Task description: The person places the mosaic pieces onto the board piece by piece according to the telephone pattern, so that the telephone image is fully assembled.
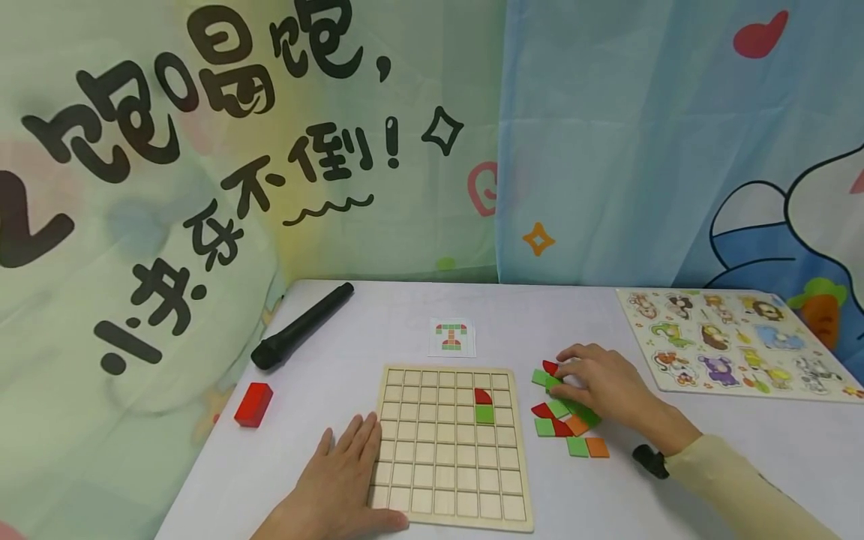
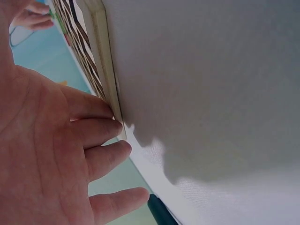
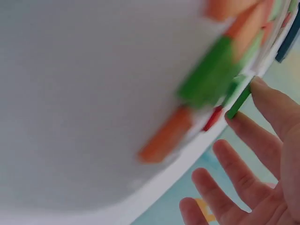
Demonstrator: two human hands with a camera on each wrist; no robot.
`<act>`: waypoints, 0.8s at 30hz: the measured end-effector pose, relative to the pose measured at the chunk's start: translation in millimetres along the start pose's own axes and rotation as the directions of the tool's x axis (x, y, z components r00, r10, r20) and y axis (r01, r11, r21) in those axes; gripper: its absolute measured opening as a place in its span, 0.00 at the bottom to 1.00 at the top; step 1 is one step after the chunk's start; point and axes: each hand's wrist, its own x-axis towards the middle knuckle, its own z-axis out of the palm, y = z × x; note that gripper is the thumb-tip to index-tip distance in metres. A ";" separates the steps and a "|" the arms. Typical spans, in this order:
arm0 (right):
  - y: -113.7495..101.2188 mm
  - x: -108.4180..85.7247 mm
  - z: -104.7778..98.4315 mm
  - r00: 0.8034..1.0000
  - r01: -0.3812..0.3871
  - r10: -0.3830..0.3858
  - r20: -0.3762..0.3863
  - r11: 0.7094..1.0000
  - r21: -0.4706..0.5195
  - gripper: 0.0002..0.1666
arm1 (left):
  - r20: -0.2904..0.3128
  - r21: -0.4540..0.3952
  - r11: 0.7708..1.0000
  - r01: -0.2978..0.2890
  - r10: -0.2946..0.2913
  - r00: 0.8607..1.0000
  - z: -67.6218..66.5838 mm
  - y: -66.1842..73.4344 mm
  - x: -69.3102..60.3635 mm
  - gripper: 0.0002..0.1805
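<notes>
My left hand (image 1: pixel 337 480) rests with spread fingers at the left edge of the wooden grid board (image 1: pixel 445 454); in the left wrist view its fingertips touch the board's side (image 2: pixel 105 56). One red quarter-round piece (image 1: pixel 482 396) lies on the board directly above a green square (image 1: pixel 484 414). Right of the board, my right hand (image 1: pixel 604 382) is over a pile of green, red and orange pieces (image 1: pixel 577 425). The right wrist view shows its thumb and index finger pinching a green piece (image 3: pixel 240 101) by its ends, the other fingers apart.
A pattern card (image 1: pixel 452 337) lies behind the board. At the left are a red block (image 1: pixel 254 405) and a black microphone (image 1: pixel 301 326). An animal picture board (image 1: pixel 742 341) lies at the back right, and a small black object (image 1: pixel 649 460) is beside my right wrist.
</notes>
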 end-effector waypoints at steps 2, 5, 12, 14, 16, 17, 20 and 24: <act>-8.0 3.1 -3.3 1.000 0.004 -0.004 -0.013 1.000 -0.005 0.13 | -0.004 0.001 1.000 0.000 0.000 1.000 -0.3 -0.4 -0.2 0.71; -20.4 8.1 -5.9 0.998 0.037 -0.038 -0.044 0.999 -0.021 0.12 | -0.008 -0.004 1.000 0.000 0.000 1.000 -0.8 -0.7 -0.5 0.71; -51.3 20.4 -1.1 0.991 0.090 -0.093 -0.094 0.995 -0.029 0.12 | -0.012 -0.006 1.000 -0.011 0.011 1.000 -0.8 -0.6 -1.0 0.70; -60.4 25.4 2.0 0.991 0.096 -0.098 -0.088 0.995 -0.034 0.13 | -0.012 -0.005 1.000 -0.011 0.011 1.000 -0.5 -0.6 -1.1 0.70; -68.6 31.1 5.9 0.991 0.107 -0.110 -0.077 0.993 -0.044 0.14 | -0.009 0.000 1.000 -0.010 0.010 1.000 -0.6 -0.5 -1.1 0.70; -72.7 33.9 7.6 0.990 0.116 -0.120 -0.070 0.992 -0.052 0.15 | -0.007 -0.001 1.000 -0.010 0.010 1.000 -0.7 -0.4 -1.2 0.70; -83.0 42.8 14.5 0.986 0.153 -0.157 -0.053 0.986 -0.072 0.16 | -0.002 0.005 1.000 -0.007 0.007 1.000 -1.5 -0.2 -1.0 0.70; -93.5 51.8 22.9 0.981 0.186 -0.189 -0.034 0.980 -0.074 0.15 | 0.005 0.012 1.000 0.000 0.000 1.000 -2.2 0.3 0.1 0.70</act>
